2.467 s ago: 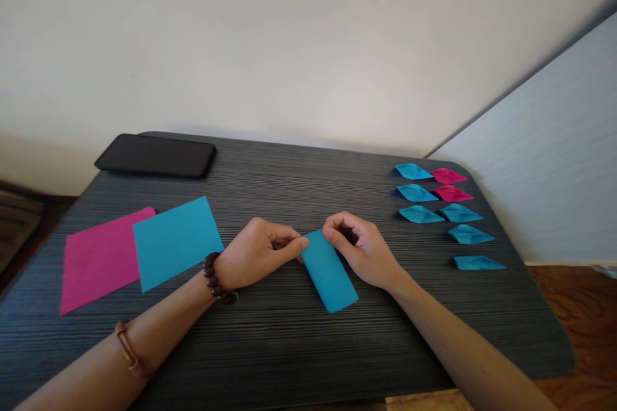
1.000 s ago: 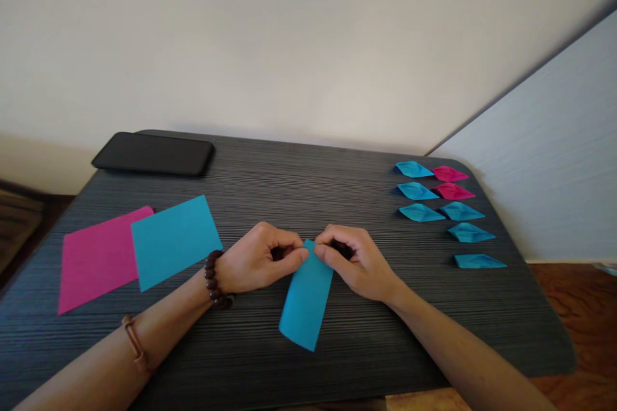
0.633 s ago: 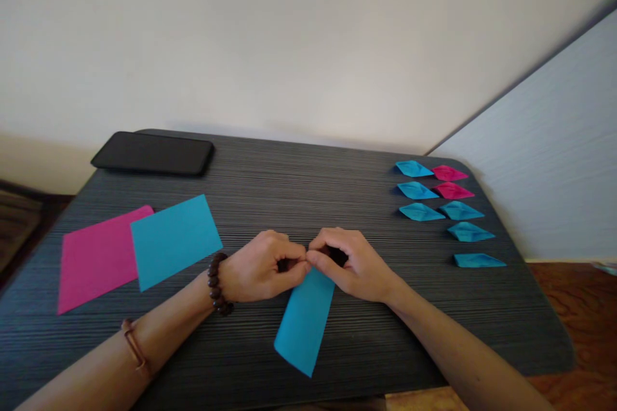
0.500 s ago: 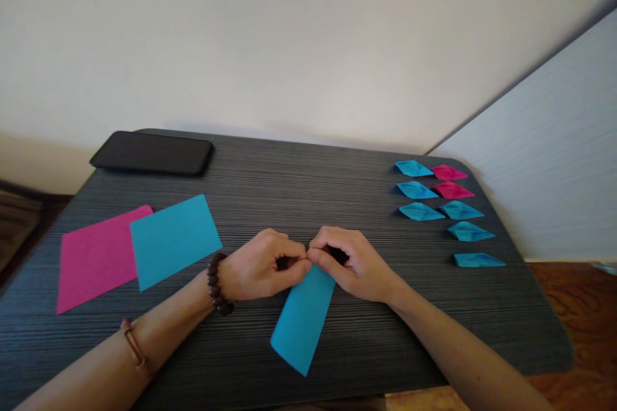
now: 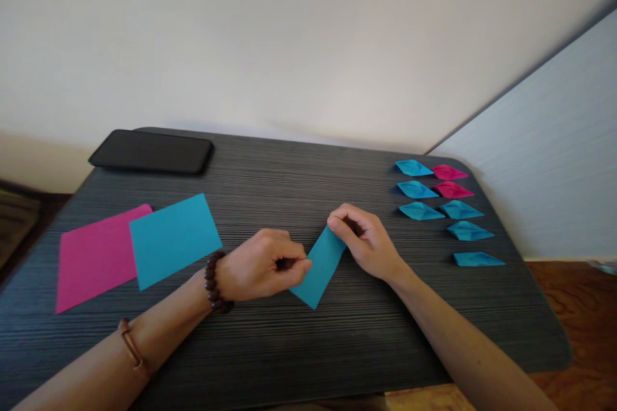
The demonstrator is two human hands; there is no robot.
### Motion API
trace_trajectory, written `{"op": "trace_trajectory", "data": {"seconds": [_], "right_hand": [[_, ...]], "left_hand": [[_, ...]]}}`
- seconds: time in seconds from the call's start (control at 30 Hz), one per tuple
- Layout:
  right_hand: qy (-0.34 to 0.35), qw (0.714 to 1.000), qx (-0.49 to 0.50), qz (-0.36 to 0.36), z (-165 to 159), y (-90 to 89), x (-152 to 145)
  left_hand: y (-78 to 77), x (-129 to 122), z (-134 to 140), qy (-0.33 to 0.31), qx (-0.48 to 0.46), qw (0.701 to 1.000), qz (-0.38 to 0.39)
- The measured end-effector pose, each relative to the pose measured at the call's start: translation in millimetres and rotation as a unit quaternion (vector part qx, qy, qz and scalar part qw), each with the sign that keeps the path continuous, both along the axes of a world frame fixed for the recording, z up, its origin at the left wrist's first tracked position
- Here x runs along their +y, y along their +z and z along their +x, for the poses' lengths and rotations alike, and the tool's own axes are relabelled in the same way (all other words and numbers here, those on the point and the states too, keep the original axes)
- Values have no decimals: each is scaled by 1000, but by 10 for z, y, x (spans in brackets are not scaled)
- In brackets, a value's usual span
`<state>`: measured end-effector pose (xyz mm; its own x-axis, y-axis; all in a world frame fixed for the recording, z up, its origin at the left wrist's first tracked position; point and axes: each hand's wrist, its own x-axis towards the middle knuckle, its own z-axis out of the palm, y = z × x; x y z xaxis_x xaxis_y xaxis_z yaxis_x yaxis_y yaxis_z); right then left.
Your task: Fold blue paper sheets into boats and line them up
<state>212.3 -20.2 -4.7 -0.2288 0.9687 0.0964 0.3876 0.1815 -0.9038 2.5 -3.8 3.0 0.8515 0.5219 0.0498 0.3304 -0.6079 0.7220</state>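
A blue sheet of paper [image 5: 322, 268], folded into a narrow strip, slants between my two hands over the table's middle. My right hand [image 5: 362, 239] pinches its far end between thumb and fingers. Along the strip's left edge, my left hand [image 5: 270, 264] has thumb and forefinger closed on the paper. A dark bead bracelet and a copper-coloured bangle circle my left wrist and forearm. Left of that hand lies a flat blue sheet [image 5: 174, 241], partly covering a pink sheet [image 5: 96, 260].
Several folded blue paper pieces [image 5: 420, 210] and two pink folded pieces [image 5: 453, 190] lie in rows at the table's right. A black phone-like slab [image 5: 152, 151] rests at the back left. Behind the dark table [image 5: 270, 173] rises a pale wall.
My right hand has moved away and to the right, drawing the folded blue paper's far end with it. The left hand stays nearly in place, now along the paper's side.
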Motion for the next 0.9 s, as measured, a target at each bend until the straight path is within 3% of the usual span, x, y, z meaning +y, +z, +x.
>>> {"op": "trace_trajectory", "data": {"seconds": [0.17,0.23,0.33,0.4,0.47,0.53,0.73,0.9], "right_hand": [[-128,991,26,36,238,-87,157],[-152,987,32,41,299,-104,194],[-133,990,39,20,283,-96,184],[-126,991,48,4,218,-75,146],[-121,990,69,-22,137,-55,100],[-129,988,81,-37,59,-45,57],[-175,979,94,-37,-66,-62,6],[-121,988,86,-44,-18,-49,33]], "left_hand": [[-64,-65,45,-79,-37,996,5],[-69,-58,34,-62,-30,998,-2],[-55,14,-12,75,-8,996,-55],[-48,69,-37,214,-52,971,-91],[-47,98,-42,281,-108,944,-136],[-51,98,-30,277,-126,935,-184],[-43,113,-7,236,-52,924,-298],[-16,211,-65,228,-39,909,-346]]}}
